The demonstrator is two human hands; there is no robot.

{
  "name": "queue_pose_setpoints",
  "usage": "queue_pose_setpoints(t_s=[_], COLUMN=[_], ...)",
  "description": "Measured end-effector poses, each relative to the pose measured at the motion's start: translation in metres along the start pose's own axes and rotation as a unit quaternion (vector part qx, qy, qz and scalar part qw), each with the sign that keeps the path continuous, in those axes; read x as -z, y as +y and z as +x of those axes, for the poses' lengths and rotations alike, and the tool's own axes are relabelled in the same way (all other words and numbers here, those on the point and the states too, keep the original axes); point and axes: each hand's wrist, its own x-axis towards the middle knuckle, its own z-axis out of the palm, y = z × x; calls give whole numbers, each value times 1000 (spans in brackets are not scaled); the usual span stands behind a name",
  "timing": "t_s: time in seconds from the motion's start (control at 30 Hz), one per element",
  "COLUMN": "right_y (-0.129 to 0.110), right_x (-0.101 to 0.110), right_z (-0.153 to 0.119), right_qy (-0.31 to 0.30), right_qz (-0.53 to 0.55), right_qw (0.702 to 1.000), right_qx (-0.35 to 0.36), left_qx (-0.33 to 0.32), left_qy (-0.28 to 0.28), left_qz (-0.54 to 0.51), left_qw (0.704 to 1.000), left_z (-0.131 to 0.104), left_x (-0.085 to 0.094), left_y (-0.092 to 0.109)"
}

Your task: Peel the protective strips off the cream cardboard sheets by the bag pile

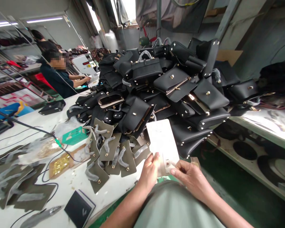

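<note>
A pale, nearly white bag flap panel (161, 137) with rounded corners stands tilted up in front of my body. My left hand (152, 169) grips its lower left edge, the thumb lying on the pale face. At the lower right corner my right hand (190, 174) is closed, thumb and fingers pinching the edge beside a small metal fitting (167, 162). The panel's far side is hidden from me. Just left of it, several olive flap panels (109, 148) with plastic-wrapped handles lie overlapping on the white table (104, 198).
Black handbags (144, 71) are heaped high behind the panel. Leftward are a green box (74, 135), a tray of small gold fittings (60, 164), a black notebook (79, 207) and loose cables. A seated person (58, 76) works at a white machine (85, 68). Shelving (251, 133) stands at right.
</note>
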Motion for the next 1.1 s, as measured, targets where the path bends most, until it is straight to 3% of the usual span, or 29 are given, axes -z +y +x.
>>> queue_pose_setpoints(t_s=[0.2, 0.3, 0.4, 0.53, 0.6, 0.87, 1.1], right_y=[23, 30, 23, 5, 1, 19, 41], right_x=[0, 4, 13, 29, 35, 51, 69], right_z=[10, 10, 4, -7, -12, -28, -32], right_qy=[35, 49, 36, -27, -27, 43, 109], right_qz=[72, 90, 79, 38, 19, 69, 132], right_qw=[996, 994, 996, 999, 999, 996, 985], right_qx=[-28, -35, -25, 10, 31, 26, 10], left_qx=[-18, -23, -35, -39, -40, -49, -70], left_qy=[-40, -61, -88, -60, -52, -39, -111], left_qz=[32, -1, -59, -91, -82, -111, -80], left_qw=[999, 998, 994, 993, 994, 992, 988], left_z=[-7, -8, -10, -9, -8, -12, -20], left_x=[-14, -25, -38, -53, -60, -90, -115], left_y=[-4, -5, -1, 3, 3, -1, -6])
